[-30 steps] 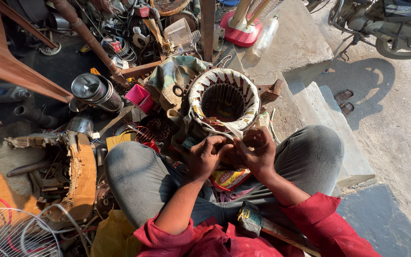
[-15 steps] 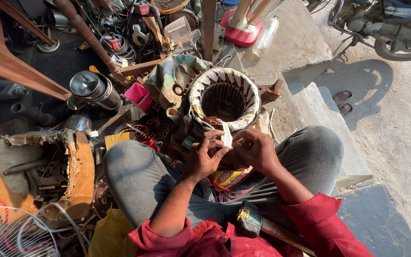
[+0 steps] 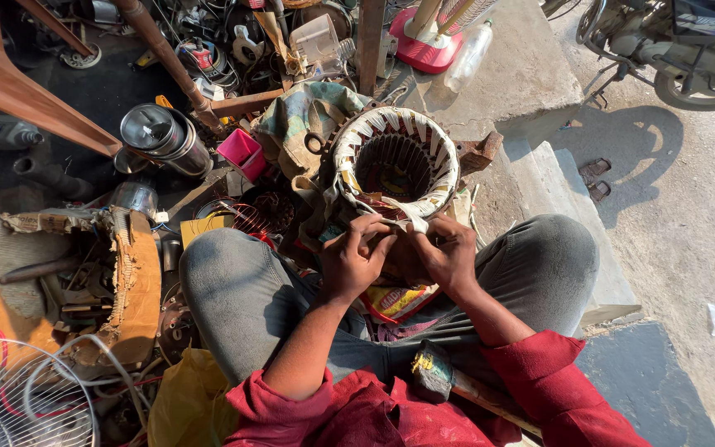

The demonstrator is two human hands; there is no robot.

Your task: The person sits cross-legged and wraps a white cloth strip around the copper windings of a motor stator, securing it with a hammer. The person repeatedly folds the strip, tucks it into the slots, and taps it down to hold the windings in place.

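Note:
A round motor stator with white insulated windings stands on the ground between my knees. Both hands meet at its near rim. My left hand pinches a pale strip of insulation at the winding edge, fingers closed on it. My right hand grips the same strip from the other side, thumb and fingers pressed together. Red sleeves cover my upper arms. A hammer lies across my lap, and a colourful printed wrapper sits under my hands.
Clutter fills the left: a steel canister, a pink box, a torn cardboard box of parts, a wire fan guard. A brown table leg crosses top left. Concrete steps and a motorcycle lie right.
My hands have shifted slightly up towards the stator's near rim and closed together on the pale strip, which my right hand held raised half a second ago.

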